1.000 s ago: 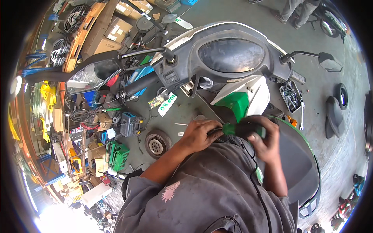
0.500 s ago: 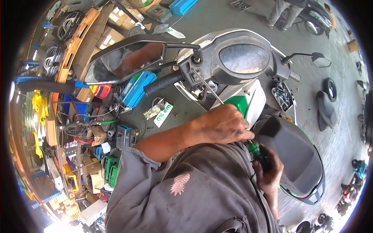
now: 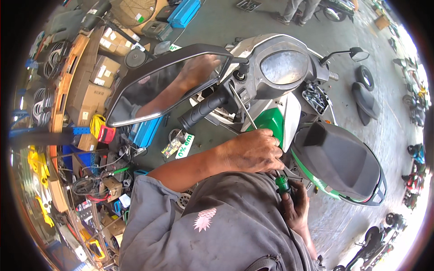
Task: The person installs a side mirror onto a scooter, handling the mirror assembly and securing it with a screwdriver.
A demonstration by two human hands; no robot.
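Observation:
My left hand (image 3: 255,151) reaches across my front, its fingers curled round the shaft of a long screwdriver (image 3: 282,183). My right hand (image 3: 297,205) holds its green and black handle, thumb along the side. Between the two hands a short bit of bare shaft shows. The thin metal shaft comes out past my left hand and runs up toward the left switch housing (image 3: 242,95) of a scooter's handlebar. Whether the tip touches the housing, I cannot tell. Behind my left hand lies the scooter's green and white body panel (image 3: 270,125).
A large black mirror (image 3: 169,83) stands out over the left grip (image 3: 203,109). The dark seat (image 3: 341,158) lies to my right. Boxes, cables and a blue toolbox (image 3: 145,132) crowd the left. On the floor at the right are a tyre (image 3: 365,77) and a loose seat (image 3: 365,104).
My view has shifted, and the mirror looms larger with my arm reflected in it. The screwdriver handle shows more plainly as my right hand's fingers and thumb have shifted on it. Both hands keep hold.

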